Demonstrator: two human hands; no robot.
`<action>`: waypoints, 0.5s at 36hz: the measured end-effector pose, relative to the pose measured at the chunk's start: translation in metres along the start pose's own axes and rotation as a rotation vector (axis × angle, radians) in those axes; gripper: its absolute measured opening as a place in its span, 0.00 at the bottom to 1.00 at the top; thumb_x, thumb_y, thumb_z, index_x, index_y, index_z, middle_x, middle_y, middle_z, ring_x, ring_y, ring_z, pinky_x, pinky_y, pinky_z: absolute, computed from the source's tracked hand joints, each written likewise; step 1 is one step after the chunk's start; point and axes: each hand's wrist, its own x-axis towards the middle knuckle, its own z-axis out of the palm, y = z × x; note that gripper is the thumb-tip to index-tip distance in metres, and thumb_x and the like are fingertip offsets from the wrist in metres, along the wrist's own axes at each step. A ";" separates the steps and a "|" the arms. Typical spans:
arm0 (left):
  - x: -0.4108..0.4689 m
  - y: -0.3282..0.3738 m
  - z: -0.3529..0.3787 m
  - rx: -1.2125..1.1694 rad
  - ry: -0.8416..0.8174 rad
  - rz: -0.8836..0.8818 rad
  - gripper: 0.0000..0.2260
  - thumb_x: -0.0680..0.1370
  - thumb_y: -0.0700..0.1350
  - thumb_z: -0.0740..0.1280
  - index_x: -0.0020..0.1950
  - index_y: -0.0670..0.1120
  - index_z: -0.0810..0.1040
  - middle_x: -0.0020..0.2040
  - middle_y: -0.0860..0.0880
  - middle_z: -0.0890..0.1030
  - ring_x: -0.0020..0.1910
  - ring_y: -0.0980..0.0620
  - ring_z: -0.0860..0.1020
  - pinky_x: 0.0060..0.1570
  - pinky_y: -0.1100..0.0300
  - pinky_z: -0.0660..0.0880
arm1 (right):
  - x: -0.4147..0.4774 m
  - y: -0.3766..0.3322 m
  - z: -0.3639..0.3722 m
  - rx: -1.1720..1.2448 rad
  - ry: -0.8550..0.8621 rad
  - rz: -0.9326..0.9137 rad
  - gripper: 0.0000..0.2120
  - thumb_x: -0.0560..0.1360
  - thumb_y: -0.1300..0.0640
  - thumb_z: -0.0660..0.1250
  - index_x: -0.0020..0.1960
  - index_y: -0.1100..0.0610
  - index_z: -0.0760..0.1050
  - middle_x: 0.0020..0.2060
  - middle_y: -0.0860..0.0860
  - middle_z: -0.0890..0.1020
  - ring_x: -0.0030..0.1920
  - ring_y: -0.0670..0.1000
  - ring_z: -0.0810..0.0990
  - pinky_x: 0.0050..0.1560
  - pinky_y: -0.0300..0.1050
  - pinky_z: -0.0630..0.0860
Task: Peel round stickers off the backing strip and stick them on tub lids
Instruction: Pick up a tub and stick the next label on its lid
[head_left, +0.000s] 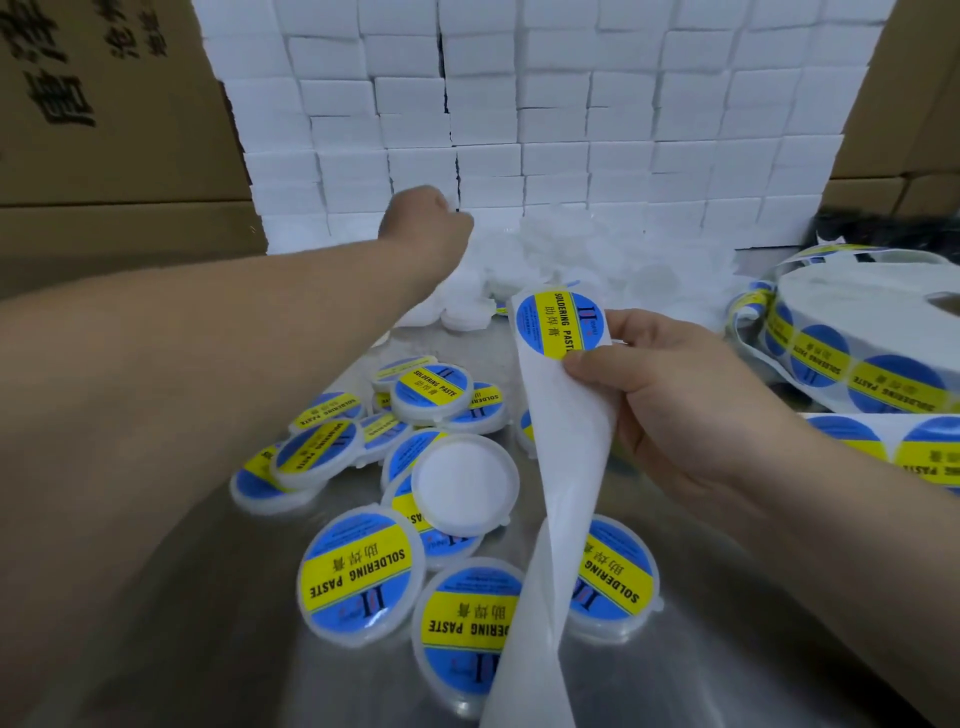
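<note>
Right hand (675, 395) pinches backing strip (561, 467) beside top sticker (558, 325), holding it up for peeling. Left hand (423, 228) reaches beyond strip into unlabelled lids (545, 260), presumably fetching one; its fingers are hidden, state indeterminable. Labelled lids (358, 571) lie left of strip.

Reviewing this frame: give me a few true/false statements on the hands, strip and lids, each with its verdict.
1. The right hand pinches the backing strip. True.
2. The top sticker on the strip is red and green. False: it is blue with a yellow band.
3. The left hand rests on the sticker roll. False: it reaches out to the pile of plain white lids at the back, far from the roll.
4. One unlabelled lid lies on top of labelled lids. True.
</note>
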 end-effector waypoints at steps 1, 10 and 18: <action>-0.007 0.009 -0.004 -0.101 0.009 -0.022 0.12 0.72 0.38 0.59 0.31 0.48 0.59 0.31 0.50 0.62 0.30 0.49 0.61 0.26 0.67 0.57 | 0.000 0.000 0.000 -0.009 0.002 -0.001 0.08 0.72 0.67 0.66 0.49 0.57 0.77 0.44 0.56 0.84 0.46 0.58 0.83 0.53 0.61 0.77; -0.123 0.050 -0.054 -0.283 -0.070 0.214 0.07 0.74 0.44 0.65 0.44 0.57 0.72 0.42 0.54 0.76 0.28 0.62 0.70 0.25 0.72 0.66 | -0.005 -0.004 0.003 -0.106 0.044 -0.041 0.04 0.74 0.61 0.65 0.43 0.56 0.79 0.40 0.56 0.85 0.44 0.60 0.83 0.50 0.62 0.78; -0.170 0.021 -0.048 0.135 -0.170 0.387 0.12 0.76 0.45 0.63 0.57 0.56 0.78 0.52 0.53 0.74 0.50 0.61 0.68 0.44 0.73 0.62 | -0.015 -0.009 0.007 -0.184 -0.042 -0.123 0.08 0.75 0.57 0.65 0.41 0.60 0.78 0.40 0.62 0.83 0.40 0.63 0.81 0.44 0.62 0.77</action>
